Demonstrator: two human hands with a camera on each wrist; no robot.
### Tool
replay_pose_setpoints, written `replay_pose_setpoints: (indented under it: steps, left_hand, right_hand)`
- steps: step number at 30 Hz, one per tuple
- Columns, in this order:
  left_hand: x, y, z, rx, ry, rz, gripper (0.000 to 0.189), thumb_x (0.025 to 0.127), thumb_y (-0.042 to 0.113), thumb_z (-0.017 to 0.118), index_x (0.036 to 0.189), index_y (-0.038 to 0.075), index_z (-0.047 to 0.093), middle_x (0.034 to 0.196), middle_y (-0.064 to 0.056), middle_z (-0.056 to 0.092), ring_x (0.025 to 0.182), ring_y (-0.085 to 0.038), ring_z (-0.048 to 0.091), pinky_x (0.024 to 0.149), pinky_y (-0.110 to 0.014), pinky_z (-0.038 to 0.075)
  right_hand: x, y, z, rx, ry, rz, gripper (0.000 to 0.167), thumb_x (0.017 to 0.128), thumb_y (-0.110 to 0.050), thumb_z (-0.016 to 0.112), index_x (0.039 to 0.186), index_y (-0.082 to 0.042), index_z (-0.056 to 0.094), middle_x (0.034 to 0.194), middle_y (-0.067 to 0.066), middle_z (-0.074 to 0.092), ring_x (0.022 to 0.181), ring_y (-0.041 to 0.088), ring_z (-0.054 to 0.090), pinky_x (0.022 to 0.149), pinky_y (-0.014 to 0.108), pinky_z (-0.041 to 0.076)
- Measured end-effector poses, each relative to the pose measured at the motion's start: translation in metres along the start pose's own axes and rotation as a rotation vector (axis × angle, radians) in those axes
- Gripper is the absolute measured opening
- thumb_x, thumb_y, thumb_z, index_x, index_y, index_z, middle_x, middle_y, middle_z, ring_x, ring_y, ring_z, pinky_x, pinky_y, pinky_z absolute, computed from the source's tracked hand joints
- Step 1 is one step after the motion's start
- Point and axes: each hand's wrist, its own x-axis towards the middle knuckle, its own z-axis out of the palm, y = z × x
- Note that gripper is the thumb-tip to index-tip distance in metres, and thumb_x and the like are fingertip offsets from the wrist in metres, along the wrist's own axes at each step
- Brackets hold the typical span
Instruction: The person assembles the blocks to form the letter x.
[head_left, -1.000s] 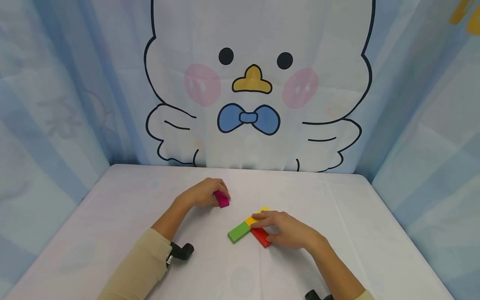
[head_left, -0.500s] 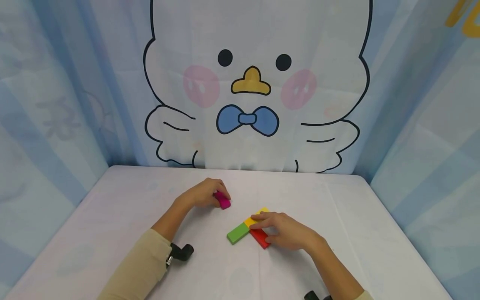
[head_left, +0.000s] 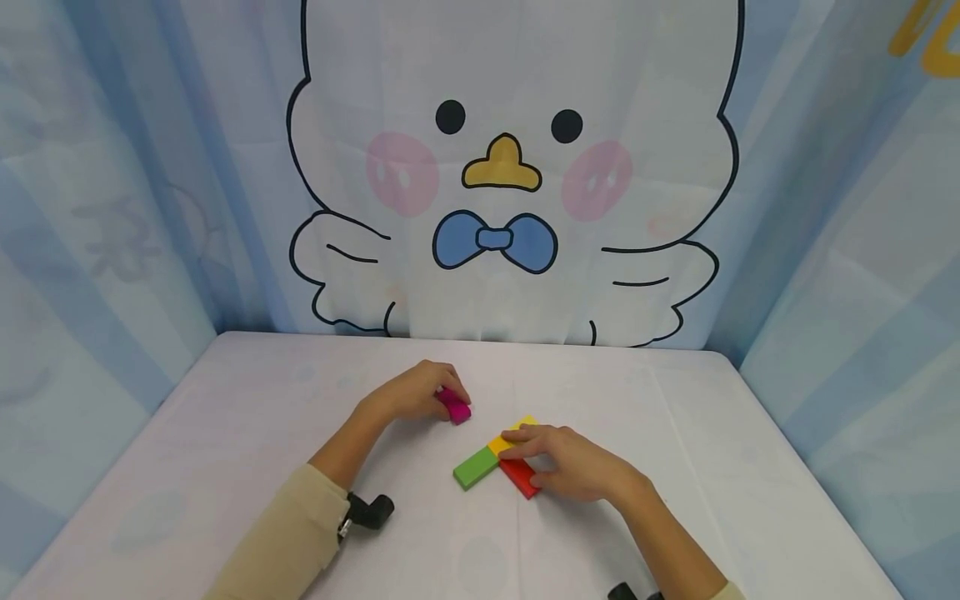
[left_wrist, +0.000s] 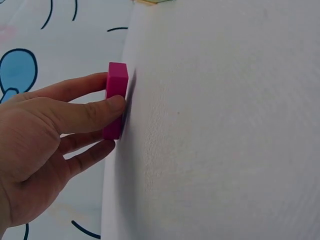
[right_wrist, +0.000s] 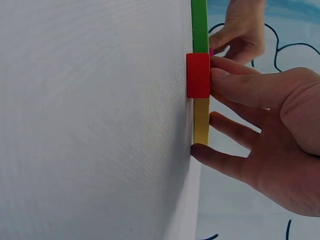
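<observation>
My left hand [head_left: 416,392] pinches a magenta block [head_left: 455,408] low over the far middle of the table. In the left wrist view the thumb lies across one side of that magenta block [left_wrist: 118,80], the fingers behind it. Closer to me, a green block [head_left: 476,468] and a yellow block [head_left: 497,445] form a slanting row. A red block [head_left: 519,477] branches off where they meet. My right hand [head_left: 566,462] rests on the group with fairly straight fingers, covering part of the yellow. In the right wrist view its thumb touches the red block [right_wrist: 198,75].
A white cloth covers the table [head_left: 225,400]. Behind it hangs a curtain [head_left: 495,308] printed with a cartoon bird, and blue curtains flank both sides. A black wrist camera [head_left: 371,510] juts out beside the left sleeve.
My left hand has shifted slightly right and toward me with the magenta block, nearer the other blocks. The right hand and the coloured group stay in place.
</observation>
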Motion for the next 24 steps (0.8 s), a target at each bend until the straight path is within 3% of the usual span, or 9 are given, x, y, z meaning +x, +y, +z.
replay_pose_setpoints:
  steps: [16, 24]
  left_hand:
    - [0.005, 0.019, 0.01, 0.034, -0.021, 0.068, 0.031, 0.088, 0.009, 0.083, 0.117, 0.019, 0.081, 0.115, -0.001, 0.068, 0.11, -0.018, 0.06, 0.093, -0.034, 0.06]
    - [0.007, 0.028, 0.016, 0.029, -0.049, 0.056, 0.031, 0.088, 0.012, 0.084, 0.118, 0.022, 0.081, 0.116, 0.0, 0.069, 0.11, -0.018, 0.059, 0.095, -0.034, 0.06]
  right_hand:
    - [-0.001, 0.0, -0.001, 0.0, 0.003, 0.011, 0.049, 0.095, -0.001, 0.069, 0.139, -0.021, 0.069, 0.157, -0.002, 0.054, 0.153, 0.029, 0.041, 0.121, 0.058, 0.036]
    - [-0.001, 0.002, 0.0, 0.0, 0.015, -0.022, 0.051, 0.093, 0.002, 0.068, 0.139, -0.021, 0.07, 0.156, 0.0, 0.055, 0.153, 0.032, 0.041, 0.121, 0.061, 0.035]
